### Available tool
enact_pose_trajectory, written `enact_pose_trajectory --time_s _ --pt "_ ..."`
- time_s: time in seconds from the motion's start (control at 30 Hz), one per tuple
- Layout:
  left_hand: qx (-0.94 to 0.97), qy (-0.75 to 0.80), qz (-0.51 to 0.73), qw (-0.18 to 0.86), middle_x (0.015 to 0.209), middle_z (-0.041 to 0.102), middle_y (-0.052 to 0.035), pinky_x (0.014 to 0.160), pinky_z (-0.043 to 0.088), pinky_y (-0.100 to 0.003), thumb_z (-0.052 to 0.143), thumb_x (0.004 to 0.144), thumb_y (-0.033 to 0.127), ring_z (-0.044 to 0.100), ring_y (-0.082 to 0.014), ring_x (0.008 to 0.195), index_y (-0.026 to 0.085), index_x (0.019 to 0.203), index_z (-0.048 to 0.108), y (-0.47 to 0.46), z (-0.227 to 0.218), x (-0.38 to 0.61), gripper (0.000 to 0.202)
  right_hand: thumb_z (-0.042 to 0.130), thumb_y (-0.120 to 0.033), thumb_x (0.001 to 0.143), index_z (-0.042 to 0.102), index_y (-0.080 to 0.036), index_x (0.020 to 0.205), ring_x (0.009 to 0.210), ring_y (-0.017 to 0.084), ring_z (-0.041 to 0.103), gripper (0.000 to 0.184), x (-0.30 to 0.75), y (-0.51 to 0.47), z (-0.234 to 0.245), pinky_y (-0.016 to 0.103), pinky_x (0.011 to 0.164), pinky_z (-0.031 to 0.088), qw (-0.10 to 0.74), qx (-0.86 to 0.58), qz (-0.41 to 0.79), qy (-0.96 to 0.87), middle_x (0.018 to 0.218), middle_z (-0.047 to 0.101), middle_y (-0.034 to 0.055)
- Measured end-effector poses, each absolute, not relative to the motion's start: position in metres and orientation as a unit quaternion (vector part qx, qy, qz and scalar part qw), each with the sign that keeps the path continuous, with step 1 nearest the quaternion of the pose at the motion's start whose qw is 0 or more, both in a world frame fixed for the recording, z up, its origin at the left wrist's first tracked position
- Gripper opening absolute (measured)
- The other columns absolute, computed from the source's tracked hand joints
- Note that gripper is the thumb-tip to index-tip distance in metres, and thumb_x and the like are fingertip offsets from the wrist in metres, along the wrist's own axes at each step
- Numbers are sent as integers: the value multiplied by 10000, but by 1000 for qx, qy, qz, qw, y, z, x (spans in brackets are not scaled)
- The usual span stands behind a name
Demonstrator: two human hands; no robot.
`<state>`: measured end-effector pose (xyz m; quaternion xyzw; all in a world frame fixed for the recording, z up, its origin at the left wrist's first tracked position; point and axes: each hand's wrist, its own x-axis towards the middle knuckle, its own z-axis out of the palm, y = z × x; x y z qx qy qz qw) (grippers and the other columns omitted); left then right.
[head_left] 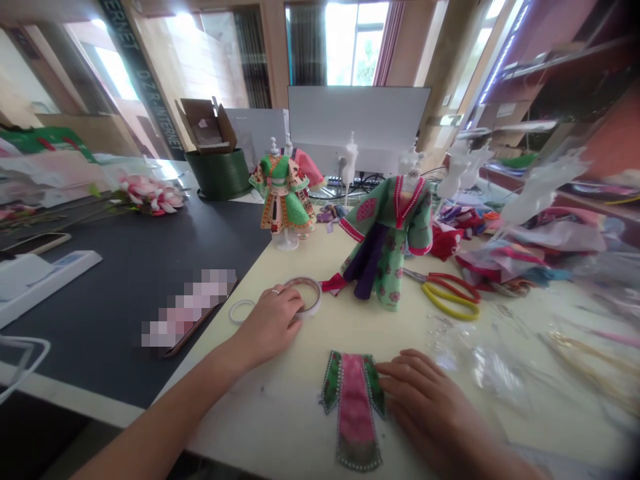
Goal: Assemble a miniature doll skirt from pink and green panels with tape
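My left hand (273,319) has its fingers curled round the near left rim of a roll of tape (319,301), which lies on the pale table. A thinner white ring (235,311), perhaps another tape roll, lies just left of that hand. My right hand (430,397) rests with fingers stretched out, their tips at the right edge of a small doll garment piece (356,393). This piece lies flat, with a pink centre panel, green side flaps and a beaded border. Beyond the tape stands a doll form in a green and purple robe (400,220).
Scissors (453,293) with red and yellow handles lie right of the robe. Another dressed doll form (283,193) stands behind the tape. Fabric scraps (545,247) and clear plastic bags (500,377) cover the right side. A phone (193,310) lies on the dark table at left.
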<state>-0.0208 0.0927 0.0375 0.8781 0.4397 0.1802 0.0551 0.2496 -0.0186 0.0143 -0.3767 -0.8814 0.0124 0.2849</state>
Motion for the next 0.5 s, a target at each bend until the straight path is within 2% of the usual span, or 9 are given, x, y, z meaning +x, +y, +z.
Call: enact_pose_trajectory --time_s 0.1,0.2,0.3,0.4,0.5 --pt "865 456 191 78 818 655 -62 819 439 -433 516 789 121 578 -257 853 172 737 634 99 37 -18 138 502 -112 869 594 -188 1046 938 202 610 214 252 -18 17 441 937 463 288 -374 20 -881 1024 666 71" --pt "844 478 223 99 793 662 -38 755 469 -345 501 835 179 608 -209 791 180 785 618 94 43 -19 128 522 -109 859 574 -189 1066 968 217 607 228 256 -19 24 442 923 470 286 -371 16 -883 1055 663 83" --pt "795 484 291 223 798 675 -19 662 483 -253 455 900 264 630 -160 753 177 849 598 77 57 -18 175 550 -118 843 571 -199 1075 976 234 611 247 260 -22 34 437 894 486 295 -377 9 -878 1060 664 88" --pt "716 460 356 385 734 669 -5 665 495 -234 490 894 279 633 -135 709 162 868 579 50 69 -12 150 545 -108 847 578 -222 1064 943 219 621 247 255 -24 43 391 842 510 338 -383 40 -859 998 670 65" --pt "695 444 369 430 706 653 5 647 492 -222 503 890 268 615 -121 674 166 844 579 24 71 -2 136 532 -110 866 595 -232 1007 865 176 629 196 239 -24 52 311 754 527 409 -407 110 -810 913 666 34"
